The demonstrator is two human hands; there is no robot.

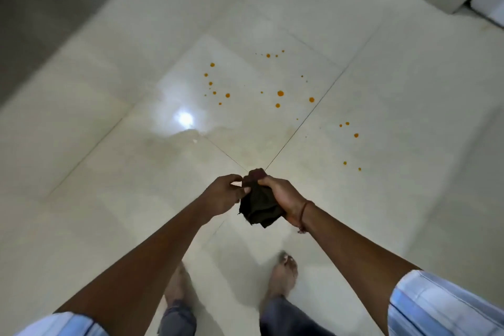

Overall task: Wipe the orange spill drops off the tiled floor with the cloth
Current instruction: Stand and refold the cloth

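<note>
Person stood on the pale tiled floor, both arms stretched forward. A dark cloth was bunched up between the two hands, held in the air and clear of the floor.

Right hand: fingers curled over the top of the bundle and clamped on it, with the loose end hanging below the palm. A thin thread band sat at that wrist.

Left hand: just beside the right, thumb and fingers pinching the cloth's left edge.

The orange drops lay on the floor beyond the fingers, well apart from the cloth. There was one scatter of small dots ahead and to the left, several larger dots straight ahead, and a few more off to the right across a tile joint.

A bright light reflection showed on the glossy tile ahead of the left fingers. A grey mat lay far beyond them, to the left.

Two bare feet were on the floor on the near side of the fingers, blurred. Pale striped sleeves ended above the elbows.
</note>
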